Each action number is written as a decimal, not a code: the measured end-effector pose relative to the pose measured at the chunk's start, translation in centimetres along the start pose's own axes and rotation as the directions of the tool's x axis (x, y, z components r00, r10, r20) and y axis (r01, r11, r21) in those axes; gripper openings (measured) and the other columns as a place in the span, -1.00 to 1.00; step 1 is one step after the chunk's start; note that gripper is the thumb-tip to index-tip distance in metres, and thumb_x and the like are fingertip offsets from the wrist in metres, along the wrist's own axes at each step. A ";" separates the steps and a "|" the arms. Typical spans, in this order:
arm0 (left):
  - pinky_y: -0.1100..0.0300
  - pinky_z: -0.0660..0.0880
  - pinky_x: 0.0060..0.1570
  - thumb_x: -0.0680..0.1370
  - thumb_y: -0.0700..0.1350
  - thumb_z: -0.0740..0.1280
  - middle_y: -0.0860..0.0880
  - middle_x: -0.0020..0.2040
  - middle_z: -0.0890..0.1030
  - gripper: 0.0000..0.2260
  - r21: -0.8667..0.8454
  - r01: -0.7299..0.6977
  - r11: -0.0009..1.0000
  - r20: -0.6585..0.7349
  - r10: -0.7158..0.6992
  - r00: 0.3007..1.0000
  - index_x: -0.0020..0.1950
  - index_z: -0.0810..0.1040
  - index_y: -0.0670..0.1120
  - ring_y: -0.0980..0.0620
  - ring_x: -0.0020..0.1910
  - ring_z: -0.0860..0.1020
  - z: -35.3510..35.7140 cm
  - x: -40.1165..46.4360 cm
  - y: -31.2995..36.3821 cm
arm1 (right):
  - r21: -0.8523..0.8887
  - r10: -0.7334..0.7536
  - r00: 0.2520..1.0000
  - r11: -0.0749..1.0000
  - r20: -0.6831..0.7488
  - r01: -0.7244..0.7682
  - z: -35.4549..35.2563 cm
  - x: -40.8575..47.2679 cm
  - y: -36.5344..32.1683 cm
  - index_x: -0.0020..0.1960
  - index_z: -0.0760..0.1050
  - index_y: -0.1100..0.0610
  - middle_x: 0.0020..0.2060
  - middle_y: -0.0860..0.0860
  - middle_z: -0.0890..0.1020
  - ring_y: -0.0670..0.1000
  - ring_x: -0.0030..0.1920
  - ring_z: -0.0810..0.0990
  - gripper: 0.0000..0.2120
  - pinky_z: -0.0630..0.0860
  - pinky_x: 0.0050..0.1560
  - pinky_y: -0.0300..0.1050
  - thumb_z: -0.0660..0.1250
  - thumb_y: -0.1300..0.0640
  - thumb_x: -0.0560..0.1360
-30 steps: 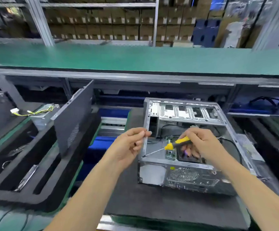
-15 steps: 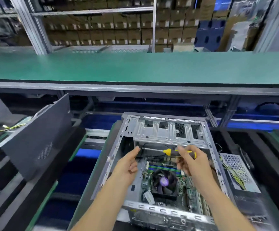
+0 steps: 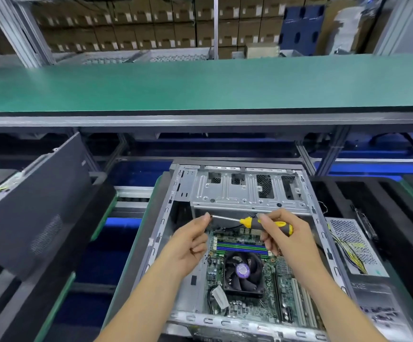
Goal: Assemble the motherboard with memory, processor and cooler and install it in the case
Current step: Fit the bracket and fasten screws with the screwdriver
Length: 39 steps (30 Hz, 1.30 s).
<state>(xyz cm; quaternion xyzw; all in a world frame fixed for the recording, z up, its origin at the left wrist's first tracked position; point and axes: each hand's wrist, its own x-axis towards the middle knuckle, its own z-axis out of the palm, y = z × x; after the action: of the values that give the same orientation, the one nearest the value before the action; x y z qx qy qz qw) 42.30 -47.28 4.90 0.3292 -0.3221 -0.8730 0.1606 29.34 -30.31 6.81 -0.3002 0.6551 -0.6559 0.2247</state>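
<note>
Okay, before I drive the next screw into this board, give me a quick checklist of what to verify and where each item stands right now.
1. Screwdriver in hand: ok. The right hand holds its yellow and black handle.
2. Tip steadied: ok. The left hand pinches at the end of the shaft.
3. Screw on the tip: cannot tell, the left fingertips cover it.
4. Motherboard lying inside the case: ok.
5. Cooler fan and memory sticks fitted: ok, both sit on the board.
6. Target screw hole clear: cannot tell, the hands hide the board's far edge.
</note>
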 end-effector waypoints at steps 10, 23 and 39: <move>0.38 0.13 -0.65 0.39 -0.17 0.44 0.10 -0.55 0.31 -0.92 0.171 -0.086 0.981 0.016 0.084 0.996 -0.24 0.55 -0.11 0.20 -0.63 0.16 -0.3 0.3 0.2 | -0.057 0.039 0.998 0.998 -0.046 -0.041 -0.3 0.0 0.0 -0.23 0.56 0.04 -0.58 0.12 0.46 0.04 -0.59 0.31 -0.72 0.28 -0.55 -0.24 0.33 -0.16 0.46; 0.37 0.14 -0.68 0.36 -0.19 0.45 0.05 -0.50 0.28 -0.84 0.161 -0.019 0.987 -0.035 0.025 0.999 -0.11 0.56 -0.18 0.19 -0.64 0.15 -1.3 0.8 0.5 | -0.086 0.087 0.983 0.994 0.164 -0.074 -0.7 0.4 -0.2 -0.02 0.59 0.07 -0.29 0.07 0.63 0.00 -0.38 0.53 -0.91 0.48 -0.33 -0.22 0.37 0.08 0.50; 0.32 0.07 -0.61 0.56 0.00 0.32 0.08 -0.51 0.16 -0.70 0.323 0.040 0.945 -0.129 0.003 0.992 0.17 0.52 -0.18 0.16 -0.58 0.12 -1.1 0.7 1.8 | -0.227 0.070 0.993 0.973 0.099 -0.045 -1.8 3.1 -2.2 -0.11 0.55 0.08 -0.41 0.10 0.62 -0.03 -0.47 0.50 -0.93 0.43 -0.47 -0.26 0.39 0.09 0.48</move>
<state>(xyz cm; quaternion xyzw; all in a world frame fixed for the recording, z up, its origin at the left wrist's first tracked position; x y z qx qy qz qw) 42.69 -49.51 5.14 0.4096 -0.4475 -0.7864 0.1162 26.08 -31.03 9.34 -0.3391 0.7204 -0.5540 0.2430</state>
